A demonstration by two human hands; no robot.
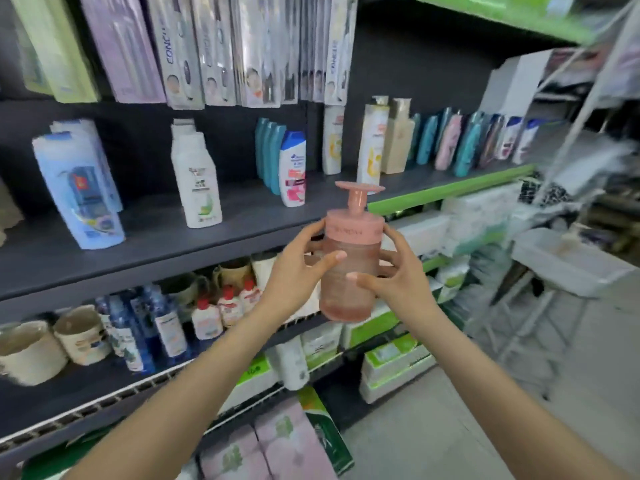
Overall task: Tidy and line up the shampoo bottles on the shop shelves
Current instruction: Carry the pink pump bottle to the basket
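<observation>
Midway, I judge: both my left hand (294,271) and right hand (391,271) clasp the pink pump bottle (348,265) off the shelf (145,244), near its front edge; far bottles stand unevenly.

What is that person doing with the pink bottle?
A person stands at the shop shelves holding a pink pump bottle in the air with both hands. The left hand wraps one side and the right hand the other, with the pump pointing up. It is not on any shelf yet. Behind it, the dark shelf holds shampoo bottles standing in small groups with gaps between them, like the white bottle and the blue bottle.
</observation>
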